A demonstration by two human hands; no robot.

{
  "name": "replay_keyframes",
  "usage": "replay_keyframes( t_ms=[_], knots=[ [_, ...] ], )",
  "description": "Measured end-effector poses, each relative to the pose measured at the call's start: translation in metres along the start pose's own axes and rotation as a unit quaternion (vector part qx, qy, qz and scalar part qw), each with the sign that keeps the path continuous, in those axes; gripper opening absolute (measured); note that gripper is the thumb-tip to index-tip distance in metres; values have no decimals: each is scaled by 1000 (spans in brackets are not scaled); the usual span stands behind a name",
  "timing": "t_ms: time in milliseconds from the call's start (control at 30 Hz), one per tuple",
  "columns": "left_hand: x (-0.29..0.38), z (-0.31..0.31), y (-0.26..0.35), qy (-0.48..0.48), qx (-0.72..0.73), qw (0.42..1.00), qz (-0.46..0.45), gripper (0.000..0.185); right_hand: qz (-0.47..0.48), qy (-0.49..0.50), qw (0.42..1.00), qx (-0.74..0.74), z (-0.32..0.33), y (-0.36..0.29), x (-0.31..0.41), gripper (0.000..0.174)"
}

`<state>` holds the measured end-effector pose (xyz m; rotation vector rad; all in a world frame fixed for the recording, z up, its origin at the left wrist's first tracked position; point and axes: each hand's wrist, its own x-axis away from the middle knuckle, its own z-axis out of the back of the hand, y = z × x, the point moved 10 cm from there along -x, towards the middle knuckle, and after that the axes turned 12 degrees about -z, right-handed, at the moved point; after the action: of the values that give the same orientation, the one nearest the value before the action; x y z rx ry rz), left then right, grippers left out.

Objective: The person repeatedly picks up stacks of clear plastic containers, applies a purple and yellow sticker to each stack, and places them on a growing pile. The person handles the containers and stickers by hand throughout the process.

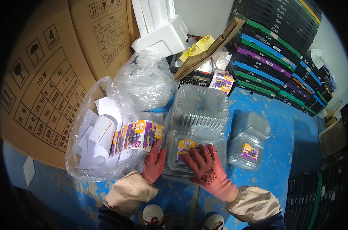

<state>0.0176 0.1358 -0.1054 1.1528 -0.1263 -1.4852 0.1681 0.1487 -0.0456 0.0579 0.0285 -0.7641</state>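
Note:
My left hand (154, 163), in a red coated glove, holds the near end of a curved strip of grape-printed stickers (133, 135). The strip arches over a clear plastic bag (76, 161) full of crumpled white backing paper (96, 149). My right hand (210, 172), gloved alike, lies with fingers spread on a clear plastic clamshell container (174, 166). Its fingers press on a purple and orange grape sticker (185, 146) on the lid and partly hide it. Behind the lid rise nested clear container halves (201, 106).
To the right stand clear containers, the front one bearing a grape sticker (250, 152). Tall cardboard cartons (47, 86) wall the left. Behind are a bulging plastic bag (146, 80), a white foam box (162, 37), a black crate (195, 77) and stacked folded crates (266, 57).

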Motion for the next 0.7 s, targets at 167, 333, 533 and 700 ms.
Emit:
replay_keyframes(
  t_ms=[167,333,533,700],
  knots=[
    [12,-3,-11,-21,76,994,73,33,21,31,999,16,10,-3,3,85],
    [35,-19,-39,28,290,940,178,34,-3,38,999,-11,21,3,6,74],
    [29,-15,-27,26,218,969,113,44,37,204,975,78,60,5,5,44],
    [-10,-19,42,-44,-135,987,-79,72,-51,201,978,-23,76,48,-23,33]
  ],
)
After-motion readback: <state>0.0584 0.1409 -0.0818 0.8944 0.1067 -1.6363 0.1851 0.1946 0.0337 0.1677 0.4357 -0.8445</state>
